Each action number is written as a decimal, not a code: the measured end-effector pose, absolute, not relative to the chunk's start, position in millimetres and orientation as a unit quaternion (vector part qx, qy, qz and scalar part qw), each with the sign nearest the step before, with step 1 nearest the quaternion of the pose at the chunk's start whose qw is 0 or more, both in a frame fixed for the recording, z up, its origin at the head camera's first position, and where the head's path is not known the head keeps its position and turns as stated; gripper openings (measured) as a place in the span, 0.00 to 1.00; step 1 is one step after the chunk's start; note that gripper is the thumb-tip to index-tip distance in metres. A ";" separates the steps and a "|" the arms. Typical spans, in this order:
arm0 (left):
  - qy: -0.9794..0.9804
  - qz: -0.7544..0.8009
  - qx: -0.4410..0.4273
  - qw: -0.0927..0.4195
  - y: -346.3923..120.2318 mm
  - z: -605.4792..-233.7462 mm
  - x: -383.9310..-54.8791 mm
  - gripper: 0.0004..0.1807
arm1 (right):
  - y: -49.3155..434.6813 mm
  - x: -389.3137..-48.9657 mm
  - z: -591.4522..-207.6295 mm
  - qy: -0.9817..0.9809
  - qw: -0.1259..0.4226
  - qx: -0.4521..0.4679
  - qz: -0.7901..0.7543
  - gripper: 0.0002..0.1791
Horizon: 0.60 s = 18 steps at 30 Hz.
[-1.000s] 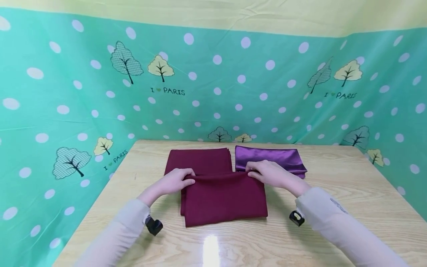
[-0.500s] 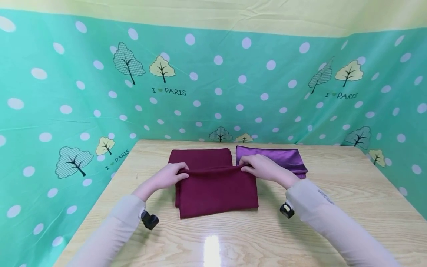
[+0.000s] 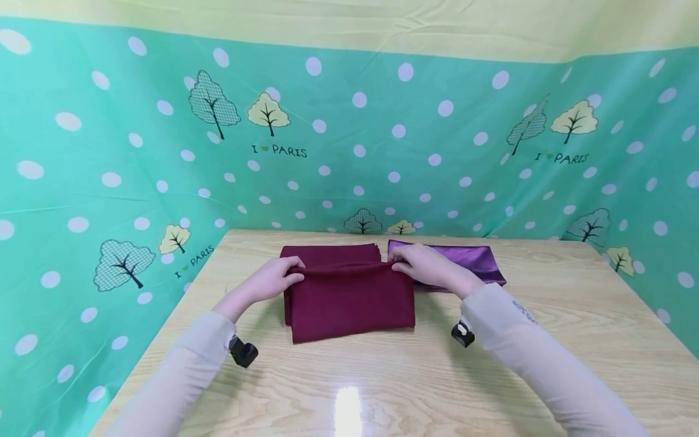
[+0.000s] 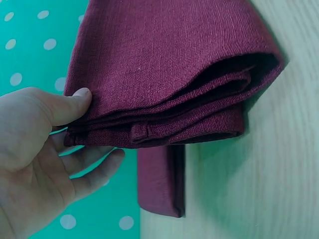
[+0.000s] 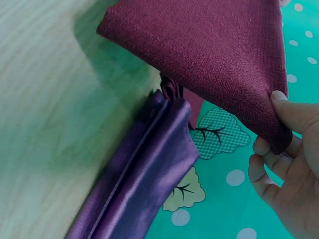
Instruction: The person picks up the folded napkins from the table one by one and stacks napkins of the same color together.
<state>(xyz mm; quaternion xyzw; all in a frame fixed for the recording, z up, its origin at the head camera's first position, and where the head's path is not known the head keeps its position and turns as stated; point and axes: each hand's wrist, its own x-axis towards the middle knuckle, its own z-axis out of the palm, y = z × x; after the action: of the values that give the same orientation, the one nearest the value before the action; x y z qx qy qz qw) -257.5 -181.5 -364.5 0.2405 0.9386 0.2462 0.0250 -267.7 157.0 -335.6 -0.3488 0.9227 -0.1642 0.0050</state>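
Between my two hands hangs a folded maroon cloth, its layers showing along the left side in the left wrist view. My left hand pinches its upper left corner, thumb on top and fingers beneath. At the upper right corner my right hand pinches the same cloth between thumb and fingers. Behind it, another folded maroon cloth lies on the table, partly covered by the held one. A shiny purple folded cloth lies to the right, partly hidden by my right hand.
The wooden table ends at a green curtain with white dots and printed trees, which also runs down both sides. A dark camera mount sits on my left wrist, another on my right.
Both hands have moved away from me and slightly left, carrying the held maroon cloth toward the back. It now overlaps more of the maroon cloth behind. The grip is unchanged.
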 end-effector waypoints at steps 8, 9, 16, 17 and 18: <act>0.943 0.239 0.231 0.014 -186.2 -356.9 -269.7 0.09 | 148.5 -282.5 -327.8 0.925 0.005 -0.345 -0.161 0.07; 0.943 0.239 0.230 0.012 -186.8 -355.1 -271.2 0.10 | 147.1 -284.7 -326.6 0.925 0.006 -0.345 -0.159 0.08; 0.945 0.242 0.221 0.010 -191.4 -344.3 -281.6 0.09 | 139.0 -296.0 -319.4 0.928 0.006 -0.337 -0.158 0.08; 0.945 0.243 0.218 0.013 -192.2 -343.2 -282.9 0.09 | 138.1 -297.2 -318.8 0.928 0.008 -0.336 -0.160 0.08; 0.945 0.245 0.217 0.016 -193.1 -342.0 -284.2 0.08 | 137.1 -298.6 -318.5 0.928 0.010 -0.336 -0.161 0.08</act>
<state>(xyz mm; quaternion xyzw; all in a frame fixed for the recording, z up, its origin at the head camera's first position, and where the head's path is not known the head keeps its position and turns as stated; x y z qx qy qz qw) -284.2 -193.1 -342.0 0.2168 0.9447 0.2455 0.0157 -298.6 137.1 -318.5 -0.3358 0.9281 -0.1607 0.0095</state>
